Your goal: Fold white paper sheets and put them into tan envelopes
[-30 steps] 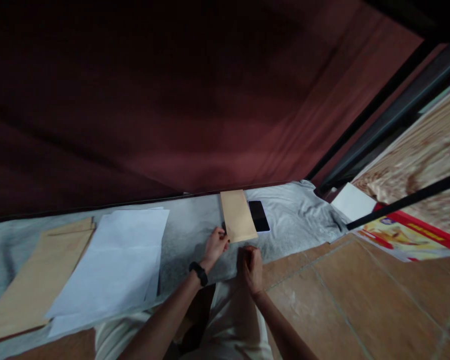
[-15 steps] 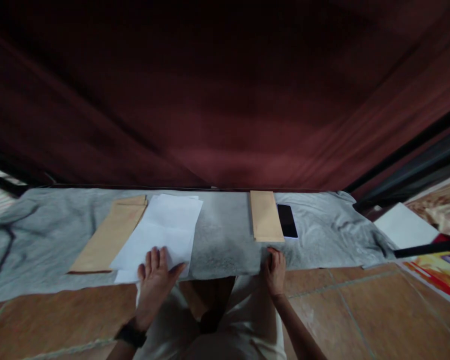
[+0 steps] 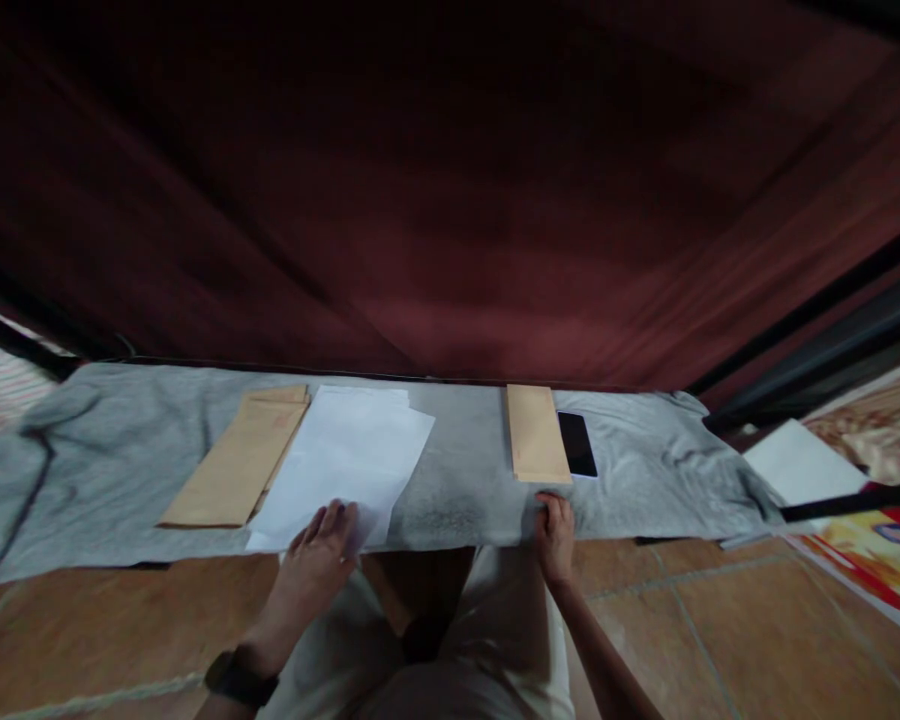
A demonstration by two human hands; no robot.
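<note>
My left hand [image 3: 321, 540] is at the near edge of a small pile of white paper sheets [image 3: 352, 440], fingers drawn together on the top sheet, which lies askew to the right. Left of the pile, partly tucked beside it, are several brown paper envelopes [image 3: 232, 460]. My right hand [image 3: 555, 535] rests with curled fingers at the near edge of the grey cloth; nothing shows in it. Just beyond it lies a narrower stack of tan envelopes [image 3: 538, 435]. A dark-screened phone [image 3: 577, 444] touches this stack's right side.
The grey cloth [image 3: 465, 500] covers a long, narrow surface across my lap. A dark red curtain [image 3: 450, 250] hangs behind it. Black bars [image 3: 810, 325] stand at the right. A white sheet or board [image 3: 806, 465] and a colourful printed package [image 3: 885, 560] lie beyond, above the tiled floor [image 3: 682, 620].
My left hand has gone from lying flat with the thumb spread to fingers gathered. The top sheet has turned and slid right. My right hand has hardly moved.
</note>
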